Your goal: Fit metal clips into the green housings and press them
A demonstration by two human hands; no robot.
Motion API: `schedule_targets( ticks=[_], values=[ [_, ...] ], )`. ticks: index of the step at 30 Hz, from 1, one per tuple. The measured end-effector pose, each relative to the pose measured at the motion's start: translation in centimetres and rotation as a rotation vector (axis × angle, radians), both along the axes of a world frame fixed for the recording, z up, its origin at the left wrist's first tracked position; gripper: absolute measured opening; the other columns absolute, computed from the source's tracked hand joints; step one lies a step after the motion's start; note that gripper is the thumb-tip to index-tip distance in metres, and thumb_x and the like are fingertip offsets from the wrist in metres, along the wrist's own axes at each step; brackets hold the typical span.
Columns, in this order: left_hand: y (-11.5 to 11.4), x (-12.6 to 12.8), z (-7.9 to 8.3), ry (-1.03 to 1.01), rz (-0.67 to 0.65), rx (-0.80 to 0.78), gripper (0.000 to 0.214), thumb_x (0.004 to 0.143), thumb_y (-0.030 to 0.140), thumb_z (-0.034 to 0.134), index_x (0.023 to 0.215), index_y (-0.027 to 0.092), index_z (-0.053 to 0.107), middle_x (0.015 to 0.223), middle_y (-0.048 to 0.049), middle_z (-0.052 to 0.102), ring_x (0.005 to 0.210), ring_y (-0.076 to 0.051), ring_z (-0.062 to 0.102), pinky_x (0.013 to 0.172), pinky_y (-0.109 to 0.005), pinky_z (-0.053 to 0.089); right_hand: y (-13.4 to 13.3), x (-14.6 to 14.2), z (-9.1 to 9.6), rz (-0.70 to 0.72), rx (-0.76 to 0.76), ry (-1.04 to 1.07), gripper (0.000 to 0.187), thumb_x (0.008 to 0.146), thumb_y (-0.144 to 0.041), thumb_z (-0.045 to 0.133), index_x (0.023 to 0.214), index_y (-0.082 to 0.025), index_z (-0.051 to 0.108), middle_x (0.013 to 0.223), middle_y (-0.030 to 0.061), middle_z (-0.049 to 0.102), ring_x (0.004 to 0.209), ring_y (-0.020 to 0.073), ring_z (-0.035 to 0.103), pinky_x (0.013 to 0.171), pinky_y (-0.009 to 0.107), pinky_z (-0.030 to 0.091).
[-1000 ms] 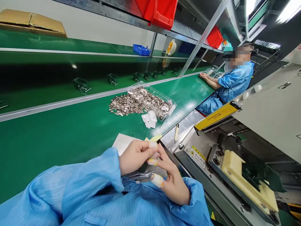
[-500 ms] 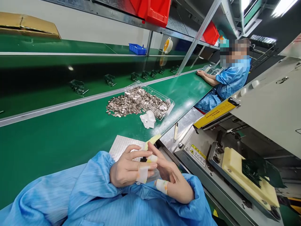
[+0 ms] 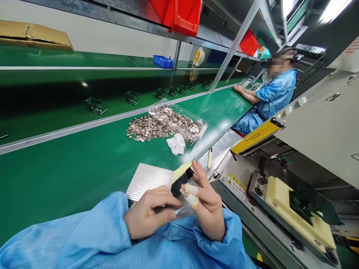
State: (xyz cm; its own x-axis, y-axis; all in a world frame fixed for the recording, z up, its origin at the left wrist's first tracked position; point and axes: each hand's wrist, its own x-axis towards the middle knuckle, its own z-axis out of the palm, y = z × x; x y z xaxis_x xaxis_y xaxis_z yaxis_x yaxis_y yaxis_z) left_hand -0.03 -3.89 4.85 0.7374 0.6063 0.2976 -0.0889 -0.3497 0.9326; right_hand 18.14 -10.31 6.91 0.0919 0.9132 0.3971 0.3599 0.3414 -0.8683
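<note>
My left hand [image 3: 151,212] is in front of my body, its fingers curled and smeared by motion. To its right is my right hand [image 3: 209,207], with white-and-yellow wraps on the thumb and a finger. Those two wrapped digits press together, and what lies between them is too small to make out; the other fingers stretch upward. A clear plastic piece [image 3: 185,211] shows between the hands, partly covered. Just beyond the left hand lies a block of small silvery metal pieces in rows [image 3: 150,177]. Beside it is a black item with a pale yellow flap [image 3: 183,170].
A clear tray [image 3: 206,129] of metal pieces lies on the green bench [image 3: 70,160], with a loose pile [image 3: 146,127] and crumpled white paper [image 3: 176,144] beside it. A machine [image 3: 252,209] stands at right. A co-worker [image 3: 280,89] sits farther along.
My hands have moved apart. The left shifted slightly down and left; the right turned, bringing its wrapped thumb and finger together. The black item and yellow flap are more exposed.
</note>
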Motion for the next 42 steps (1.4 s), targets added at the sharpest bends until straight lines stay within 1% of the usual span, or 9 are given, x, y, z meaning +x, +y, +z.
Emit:
schedule_targets(
  ticks=[2, 4, 7, 14, 18, 22, 25, 34, 42],
  values=[
    [-0.4, 0.8, 0.7, 0.013, -0.040, -0.599, 0.064, 0.091, 0.066, 0.039, 0.088, 0.012, 0.073, 0.080, -0.0104, 0.071, 0.072, -0.017, 0.061, 0.068, -0.029, 0.047, -0.2, -0.3, 0.0, 0.017, 0.104, -0.159, 0.035, 0.086, -0.011, 0.060, 0.106, -0.036, 0.074, 0.157, -0.0050, 0.033, 0.149, 0.0296, 0.017, 0.119, 0.055, 0.021],
    [-0.4, 1.6, 1.4, -0.033, -0.044, -1.029, 0.063, 0.084, 0.070, 0.050, 0.082, 0.010, 0.071, 0.075, -0.0081, 0.067, 0.067, -0.014, 0.059, 0.065, -0.026, 0.048, -0.4, -0.6, -0.1, 0.033, 0.153, -0.257, 0.038, 0.085, -0.007, 0.058, 0.106, -0.035, 0.073, 0.160, -0.0064, 0.026, 0.150, 0.0304, 0.012, 0.118, 0.057, 0.019],
    [0.2, 2.3, 2.1, -0.074, -0.047, -1.224, 0.047, 0.069, 0.054, 0.078, 0.076, 0.009, 0.069, 0.066, -0.0031, 0.061, 0.059, -0.009, 0.055, 0.059, -0.020, 0.045, -0.8, -0.7, -0.6, 0.058, 0.142, -0.318, 0.041, 0.085, -0.004, 0.055, 0.105, -0.035, 0.072, 0.162, -0.0073, 0.020, 0.150, 0.0311, 0.009, 0.117, 0.059, 0.019],
    [0.3, 1.9, 1.6, 0.027, 0.120, -0.807, 0.039, 0.080, 0.049, 0.069, 0.077, 0.010, 0.073, 0.063, -0.0023, 0.063, 0.058, -0.009, 0.054, 0.056, -0.020, 0.042, -1.7, -0.3, -1.9, 0.140, -0.133, -0.137, 0.031, 0.087, -0.029, 0.066, 0.117, -0.037, 0.068, 0.162, -0.0008, 0.022, 0.148, 0.0321, 0.019, 0.116, 0.057, 0.024],
    [-0.2, 1.3, 1.3, 0.006, 0.187, -0.175, 0.025, 0.092, 0.032, 0.057, 0.085, 0.015, 0.074, 0.072, -0.0056, 0.072, 0.068, -0.015, 0.065, 0.065, -0.025, 0.050, -1.6, -0.1, -0.9, 0.239, -0.344, 0.101, 0.041, 0.089, -0.055, 0.059, 0.121, -0.032, 0.068, 0.160, 0.0076, 0.027, 0.143, 0.0320, 0.034, 0.112, 0.050, 0.034],
    [0.8, 0.7, 0.7, -0.208, 0.096, 0.584, 0.021, 0.093, 0.014, 0.050, 0.101, 0.013, 0.070, 0.094, -0.0144, 0.076, 0.084, -0.020, 0.071, 0.075, -0.032, 0.055, -1.3, 0.2, 1.1, 0.342, -0.388, 0.171, 0.057, 0.086, -0.071, 0.048, 0.118, -0.029, 0.071, 0.159, 0.0088, 0.029, 0.144, 0.0323, 0.031, 0.114, 0.047, 0.032],
    [1.7, 0.7, 0.0, -0.276, 0.110, 0.839, 0.021, 0.094, 0.016, 0.049, 0.099, 0.012, 0.069, 0.103, -0.0199, 0.074, 0.093, -0.023, 0.070, 0.074, -0.034, 0.056, -1.1, 0.1, 1.7, 0.360, -0.360, 0.199, 0.060, 0.087, -0.072, 0.044, 0.119, -0.029, 0.070, 0.159, 0.0064, 0.028, 0.145, 0.0324, 0.028, 0.117, 0.048, 0.026],
    [1.6, 0.6, -0.7, -0.197, 0.148, 0.851, 0.022, 0.093, 0.014, 0.048, 0.103, 0.014, 0.068, 0.121, -0.0205, 0.063, 0.114, -0.026, 0.061, 0.087, -0.038, 0.056, -0.7, -0.9, -1.5, 0.199, -0.295, 0.424, 0.018, 0.088, -0.036, 0.068, 0.104, -0.037, 0.076, 0.149, 0.0012, 0.048, 0.136, 0.0294, 0.046, 0.108, 0.044, 0.042],
    [0.6, 0.7, 0.3, -0.181, 0.312, 0.329, 0.019, 0.085, 0.013, 0.060, 0.102, 0.019, 0.065, 0.109, -0.0118, 0.067, 0.097, -0.020, 0.065, 0.082, -0.034, 0.055, -0.6, 0.4, -1.5, 0.060, -0.231, 0.206, 0.020, 0.090, -0.038, 0.064, 0.107, -0.037, 0.076, 0.154, -0.0006, 0.039, 0.137, 0.0288, 0.044, 0.111, 0.044, 0.037]
  ],
)
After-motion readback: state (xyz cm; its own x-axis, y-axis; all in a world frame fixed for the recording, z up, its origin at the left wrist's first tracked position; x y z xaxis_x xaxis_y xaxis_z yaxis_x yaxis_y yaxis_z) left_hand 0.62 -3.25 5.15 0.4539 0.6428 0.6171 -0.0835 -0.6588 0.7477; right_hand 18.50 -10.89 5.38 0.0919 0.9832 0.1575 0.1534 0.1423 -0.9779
